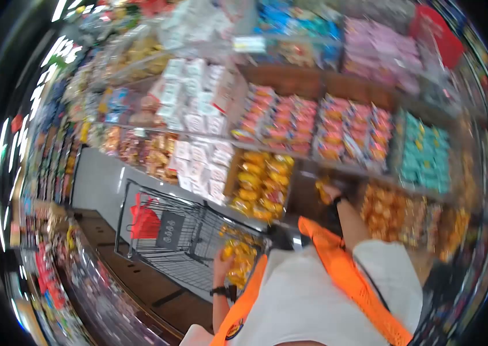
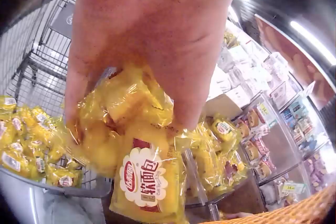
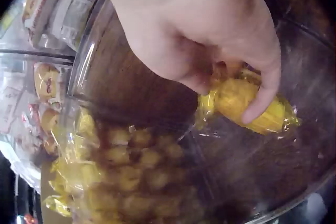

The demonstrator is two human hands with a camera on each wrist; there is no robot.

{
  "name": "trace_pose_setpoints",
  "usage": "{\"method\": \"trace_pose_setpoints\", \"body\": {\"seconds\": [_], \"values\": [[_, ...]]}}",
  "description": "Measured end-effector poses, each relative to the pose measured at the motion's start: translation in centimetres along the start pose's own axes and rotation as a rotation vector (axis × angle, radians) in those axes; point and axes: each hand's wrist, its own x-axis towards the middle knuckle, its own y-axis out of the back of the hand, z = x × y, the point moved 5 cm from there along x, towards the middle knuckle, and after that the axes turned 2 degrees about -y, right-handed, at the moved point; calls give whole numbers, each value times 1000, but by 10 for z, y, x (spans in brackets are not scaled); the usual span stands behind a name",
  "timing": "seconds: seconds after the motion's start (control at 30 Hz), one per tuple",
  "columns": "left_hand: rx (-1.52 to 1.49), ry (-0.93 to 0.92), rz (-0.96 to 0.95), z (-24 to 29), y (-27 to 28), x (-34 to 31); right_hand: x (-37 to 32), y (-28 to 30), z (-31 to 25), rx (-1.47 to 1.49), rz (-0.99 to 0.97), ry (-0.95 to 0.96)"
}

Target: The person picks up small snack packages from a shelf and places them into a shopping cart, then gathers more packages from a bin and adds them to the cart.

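My left hand (image 1: 223,266) is at the near end of a wire shopping cart (image 1: 167,229). In the left wrist view it grips yellow-wrapped packets of soft bread (image 2: 149,176), thumb and fingers down either side. More yellow packets (image 2: 34,142) are piled in the cart beside it. On the other side, my right hand (image 1: 330,192) reaches into a dark-bottomed clear display bin (image 3: 268,171). Its thumb and fingers pinch one yellow-wrapped bread packet (image 3: 233,98), close over the bin floor. Part of that packet is hidden behind the fingers.
A neighbouring bin of yellow packets (image 1: 261,184) stands between cart and right hand. Pink packets (image 1: 290,121) and teal packets (image 1: 425,153) fill the bins behind. Orange-brown packets (image 1: 381,207) lie right of my right arm. A red bag (image 1: 144,222) is at the cart's far end.
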Motion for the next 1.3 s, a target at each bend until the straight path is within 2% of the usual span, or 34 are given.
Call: {"method": "trace_pose_setpoints", "body": {"seconds": [0.03, 0.07, 0.1, 0.17, 0.2, 0.27, 0.4, 0.5, 0.57, 0.6, 0.63, 0.67, 0.8, 0.83, 0.93, 1.03, 1.17, 1.23, 1.3], "values": [[160, 26, 3, 11, -3, -11, 13, 0, -1, 4, 54, 20], [89, 162, -71, -9, -7, -13, 27, 10, 7, -22, 154, -18], [202, 89, -39, -4, -6, -14, 39, 16, 9, -42, 263, -54], [441, -33, 2, 7, -11, -24, 30, -10, -8, -41, 249, -14], [233, 63, -9, 14, -16, -30, 38, -14, -6, -76, 210, 32], [221, 43, 6, 19, -20, -33, 55, -21, 5, -135, 137, 107], [162, 135, 20, 27, -22, -44, 38, -34, -4, -241, 155, -35], [70, 45, 58, -59, -16, -35, 30, -21, 3, -300, 273, -83], [-61, 61, 4, -28, -21, -59, 61, 14, 34, -238, 237, 127], [-127, 63, -26, -5, -28, -50, 21, 10, 19, -202, 324, -66], [-142, 27, -46, 4, -34, -41, 6, 10, 13, -219, 430, 24], [-154, 13, -59, 6, -34, -48, 8, 18, 21, -223, 479, 30], [-94, 45, -157, 21, -46, -36, 27, 32, 34, -96, 442, -8], [-98, 48, -157, 28, -47, -36, -10, 10, 3, -109, 345, -16], [-37, 26, -141, 59, -48, -36, -7, -7, -6, -158, 314, 68], [21, 21, -105, 25, -33, -30, -1, -24, -12, -127, 230, 29], [-53, 40, -112, 18, -24, -36, 14, -29, -11, -151, 347, -48], [-40, 82, -107, 13, -21, -42, 44, -14, 17, -102, 372, -102], [-48, 55, -103, 3, -20, -44, 50, -9, 18, -128, 466, 35]]}}
